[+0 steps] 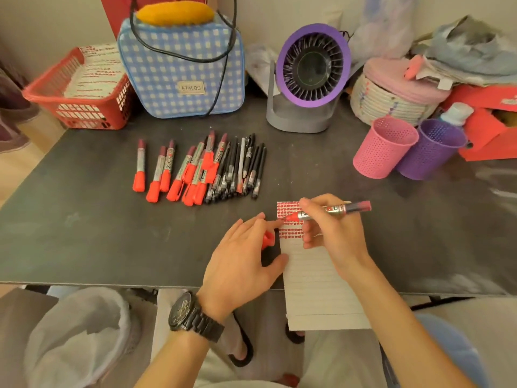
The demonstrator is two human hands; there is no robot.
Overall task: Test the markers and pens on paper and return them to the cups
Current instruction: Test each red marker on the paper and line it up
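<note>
Right hand (pixel 333 233): fingers clamped on a red marker (pixel 335 210), uncapped. The barrel lies nearly level, its tail end pointing right and its tip touching the paper (pixel 316 278) at the left edge, on a row of red marks.

Paper: a narrow lined strip lying on the dark bench (pixel 84 225), near the front edge. Its lower end overhangs that edge. Several rows of short red marks (pixel 289 208) fill the top; the lines below are blank.

Left hand (pixel 243 261): back of hand up, just left of the paper. Forefinger stretched out, its tip at the paper's edge just beside the marker tip; thumb tip touching the paper's left edge lower down. A red cap (pixel 268 239) shows in the gap between forefinger and thumb. Whether the fingers underneath grip it cannot be told. A black watch (pixel 193 317) sits on this wrist.

Remaining stock: a loose row of red markers (pixel 179 172) lies at mid-bench, capped ends toward the person, with black pens (pixel 240 169) packed against its right side.

Cups: a pink cup (pixel 384 147) and a purple cup (pixel 432 149), both perforated, stand touching at the right of the bench, well apart from the pile. Nothing sticks out above either rim.

Back of bench, left to right: a red basket (pixel 75 107), a blue checked bag (pixel 181 68), a purple fan (pixel 313 77), a woven basket (pixel 391 99) with a pink lid.
</note>
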